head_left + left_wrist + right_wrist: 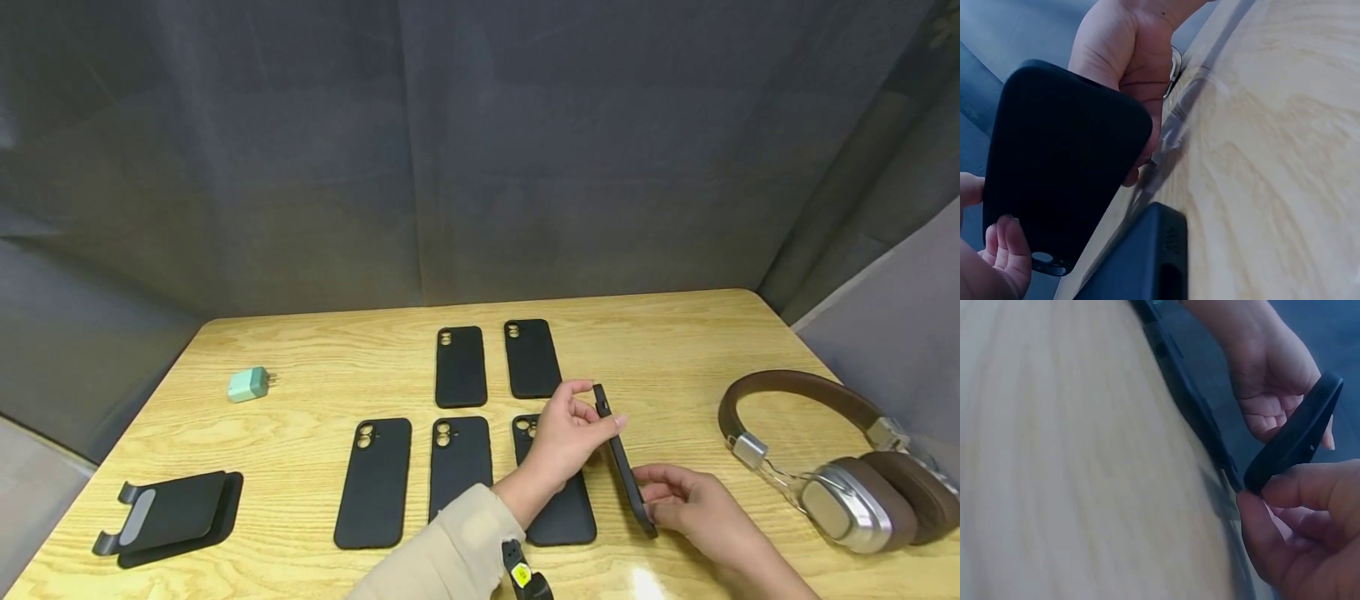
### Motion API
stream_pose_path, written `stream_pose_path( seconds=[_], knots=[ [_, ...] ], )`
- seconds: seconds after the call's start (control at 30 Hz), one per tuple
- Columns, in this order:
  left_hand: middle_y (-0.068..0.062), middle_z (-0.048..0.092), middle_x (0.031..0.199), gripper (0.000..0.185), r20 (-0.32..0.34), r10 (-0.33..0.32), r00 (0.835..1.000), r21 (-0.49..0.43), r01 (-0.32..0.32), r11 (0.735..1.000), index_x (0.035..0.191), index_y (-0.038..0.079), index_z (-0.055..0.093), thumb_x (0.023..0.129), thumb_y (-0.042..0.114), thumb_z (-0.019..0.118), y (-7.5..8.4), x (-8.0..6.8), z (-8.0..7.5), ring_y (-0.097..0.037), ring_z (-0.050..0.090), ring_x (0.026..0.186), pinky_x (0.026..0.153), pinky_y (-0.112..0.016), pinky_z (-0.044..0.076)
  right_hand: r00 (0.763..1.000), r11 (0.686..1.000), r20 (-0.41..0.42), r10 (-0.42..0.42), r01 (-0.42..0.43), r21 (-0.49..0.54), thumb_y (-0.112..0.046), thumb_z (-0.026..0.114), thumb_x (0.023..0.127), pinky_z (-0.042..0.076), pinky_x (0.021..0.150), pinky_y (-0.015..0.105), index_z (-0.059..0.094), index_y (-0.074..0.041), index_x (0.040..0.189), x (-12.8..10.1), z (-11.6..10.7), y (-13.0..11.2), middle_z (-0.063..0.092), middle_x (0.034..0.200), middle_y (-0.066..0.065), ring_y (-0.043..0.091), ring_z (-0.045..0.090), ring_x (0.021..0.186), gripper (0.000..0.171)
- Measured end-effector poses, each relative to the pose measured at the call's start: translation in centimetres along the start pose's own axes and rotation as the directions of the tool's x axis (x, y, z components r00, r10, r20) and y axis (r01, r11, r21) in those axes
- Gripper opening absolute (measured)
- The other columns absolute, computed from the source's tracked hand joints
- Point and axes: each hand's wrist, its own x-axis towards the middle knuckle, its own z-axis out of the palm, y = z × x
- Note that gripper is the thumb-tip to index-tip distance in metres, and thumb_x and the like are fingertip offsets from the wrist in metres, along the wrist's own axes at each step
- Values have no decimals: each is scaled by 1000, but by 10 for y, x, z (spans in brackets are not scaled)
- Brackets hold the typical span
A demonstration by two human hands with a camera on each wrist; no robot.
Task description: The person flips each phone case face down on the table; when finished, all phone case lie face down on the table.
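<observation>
Both hands hold one black phone case (624, 462), tilted up on its long edge above the right part of the table. My left hand (564, 433) pinches its far end near the camera cutout, which shows in the left wrist view on the case (1063, 162). At the near end, my right hand (693, 508) grips a corner between thumb and fingers, as the right wrist view shows on the case (1297, 434). Beneath my left wrist lies another black phone case (562, 512), partly hidden by that hand.
More black phone cases lie flat: two at the back, one case (461, 367) among them, and two left of my sleeve, including a case (373, 483). Brown headphones (858, 500) sit at right. A mint charger plug (248, 384) and a folded black stand (180, 512) are at left.
</observation>
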Motion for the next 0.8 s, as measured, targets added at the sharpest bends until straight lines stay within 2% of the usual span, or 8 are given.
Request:
stream_pose_path(
  seconds=[0.2,0.37,0.63,0.8],
  knots=[
    [4,49,74,52,-18,-4,1000,19,4,1000,124,10,49,78,14,73,-3,0,-1,-6,47,57,52,-20,39,995,990,-102,2,-16,-137,9,57,76,48,63,22,53,14,119,5,11,-1,63,88,8,13,56,76,44],
    [3,50,73,53,-32,-8,999,28,9,1000,124,9,49,78,12,73,-4,0,-1,-6,49,56,52,-20,41,991,976,-131,-20,-9,-218,10,58,72,46,61,21,57,12,115,8,16,-2,64,83,7,12,55,73,43],
    [2,50,73,54,-38,-32,999,3,32,999,126,10,47,78,9,72,-5,0,2,-10,52,52,52,-24,48,992,972,-123,10,-38,-232,10,60,70,43,60,21,58,11,113,11,16,-7,59,77,5,16,53,72,43],
    [2,50,73,55,-44,-28,999,14,28,999,126,10,46,78,9,71,-3,0,6,-9,51,50,51,-21,47,999,979,-49,-10,0,-202,3,61,79,46,64,22,54,14,116,10,8,-5,62,85,6,14,55,77,40]
  ],
)
